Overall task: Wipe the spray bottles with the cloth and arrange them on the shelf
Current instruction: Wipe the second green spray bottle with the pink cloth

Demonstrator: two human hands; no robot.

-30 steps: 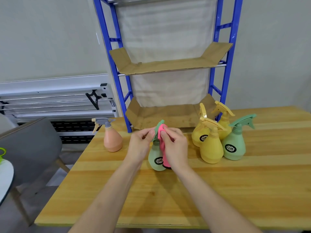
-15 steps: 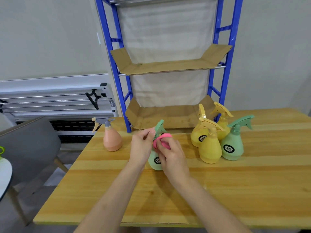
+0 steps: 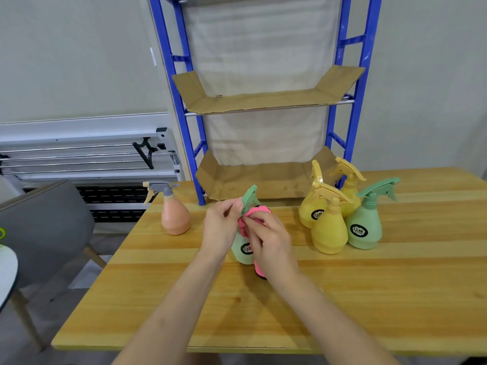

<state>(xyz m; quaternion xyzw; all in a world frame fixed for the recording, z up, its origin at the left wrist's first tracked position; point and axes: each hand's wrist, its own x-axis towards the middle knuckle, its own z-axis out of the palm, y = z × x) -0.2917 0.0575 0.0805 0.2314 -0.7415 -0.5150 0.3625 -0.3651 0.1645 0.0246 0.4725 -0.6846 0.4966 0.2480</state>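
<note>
Centrally, left hand (image 3: pixel 221 230) fingers pinch green bottle (image 3: pixel 243 246) trigger, right hand (image 3: pixel 271 246) fingers press pink cloth (image 3: pixel 259 210) against its neck; black label unreadable.

Left hand (image 3: pixel 220 227) pinches the green bottle (image 3: pixel 243 246) trigger; right hand (image 3: pixel 270 243) presses the pink cloth (image 3: pixel 254 213) against its neck

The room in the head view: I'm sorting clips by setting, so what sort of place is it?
Probably a plain workroom or staging area: a wooden table, a blue metal shelf rack lined with cardboard, and a grey chair.
</note>
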